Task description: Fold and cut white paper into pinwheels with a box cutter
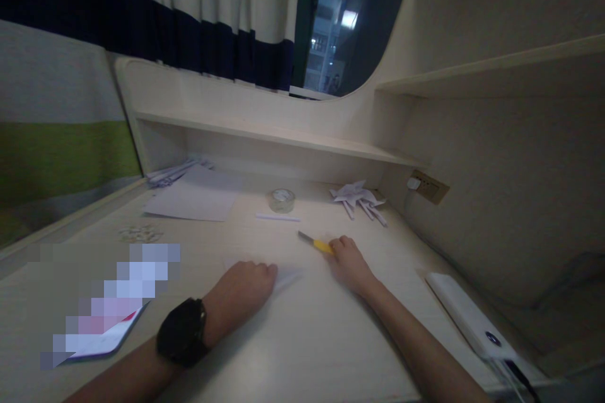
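My right hand (350, 264) grips a utility knife with a yellow handle (323, 246); its grey blade end points left, low over the desk. Wearing a black watch, my left hand (248, 289) is closed on a piece of white paper (287, 278), which is blurred and partly hidden behind the fingers. Beyond the hands lies a thin rolled paper stick (278, 218), touched by neither one. A roll of clear tape (282, 200) sits just behind that stick.
Paper pinwheels (357, 195) lie at the back right. White sheets (196, 192) and paper sticks (172, 171) are at the back left, with small pale bits (140, 233) nearer. A phone (106, 340) is front left; a white power bank (466, 315) with cables is right.
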`<state>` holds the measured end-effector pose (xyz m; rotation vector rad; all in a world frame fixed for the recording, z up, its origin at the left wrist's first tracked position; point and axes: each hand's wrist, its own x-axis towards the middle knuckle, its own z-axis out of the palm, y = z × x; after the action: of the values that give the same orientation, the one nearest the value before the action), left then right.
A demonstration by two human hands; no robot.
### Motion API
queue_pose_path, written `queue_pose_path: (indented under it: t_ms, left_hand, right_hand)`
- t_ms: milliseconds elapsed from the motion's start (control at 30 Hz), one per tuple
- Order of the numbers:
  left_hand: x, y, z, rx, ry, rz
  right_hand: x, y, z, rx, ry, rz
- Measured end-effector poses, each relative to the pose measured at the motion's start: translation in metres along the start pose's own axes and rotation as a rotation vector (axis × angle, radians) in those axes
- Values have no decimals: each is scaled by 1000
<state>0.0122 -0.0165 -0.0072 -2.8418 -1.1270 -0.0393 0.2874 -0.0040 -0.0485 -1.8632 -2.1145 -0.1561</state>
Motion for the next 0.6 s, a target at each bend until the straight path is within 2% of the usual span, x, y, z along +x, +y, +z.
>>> queue_pose_path:
  t_ms: [133, 233, 300, 367, 433, 467, 533, 600]
  left_hand:
    - [-1, -4, -22, 59, 34, -37]
    - [-1, -3, -38, 99, 103, -123]
    - [2, 1, -46, 119, 147, -159]
    - [8, 7, -50, 116, 187, -165]
    - [15, 12, -50, 92, 234, -163]
    - [19, 13, -49, 69, 262, -167]
    - [25, 14, -44, -5, 315, -170]
    - [29, 9, -40, -112, 379, -174]
  right_hand:
    - [0, 1, -4, 65, 16, 8]
    - [-2, -13, -7, 306, 115, 8]
    - [-4, -32, -8, 668, 151, 44]
    - [-4, -58, -8, 1142, 22, 110]
    - [-1, -82, -8, 1463, -104, 144]
    - [1, -93, -8, 1548, -124, 160]
    - [7, -106, -11, 1627, -80, 200]
    - [13, -109, -14, 1566, 0, 240]
